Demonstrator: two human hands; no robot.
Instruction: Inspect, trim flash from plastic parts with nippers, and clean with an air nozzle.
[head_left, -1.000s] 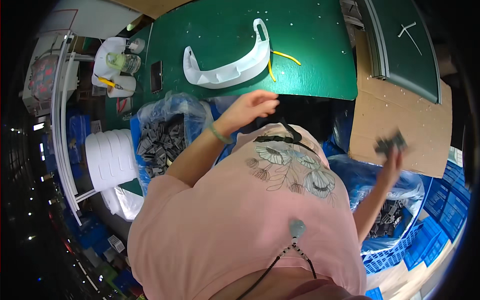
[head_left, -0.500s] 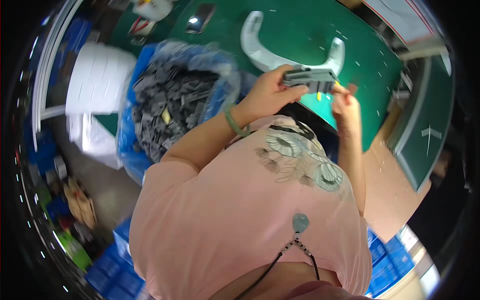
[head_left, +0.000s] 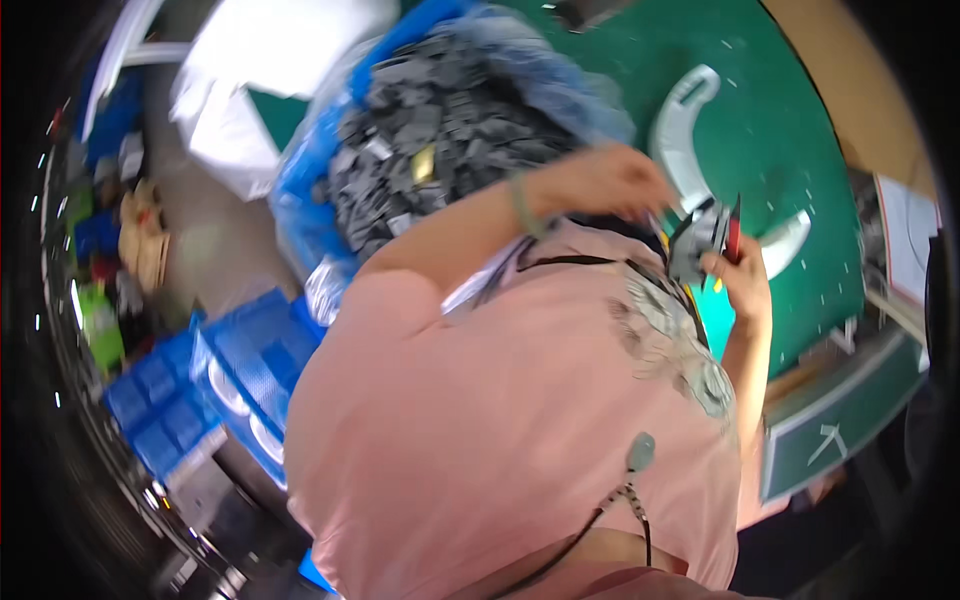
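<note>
Two hands at grey parts (head_left: 700, 235), right hand (head_left: 738, 282) gripping them, left hand (head_left: 610, 182) touching, heaped blue bin (head_left: 300, 190) beside, white curved piece (head_left: 680, 140) behind.

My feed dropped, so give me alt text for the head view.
Both hands meet over the green mat: the right hand holds a dark grey part, the left hand touches it. A bin of grey parts sits left.

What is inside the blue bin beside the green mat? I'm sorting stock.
The blue bin, lined with clear plastic, holds a heap of small dark grey parts. Deeper layers are covered.
</note>
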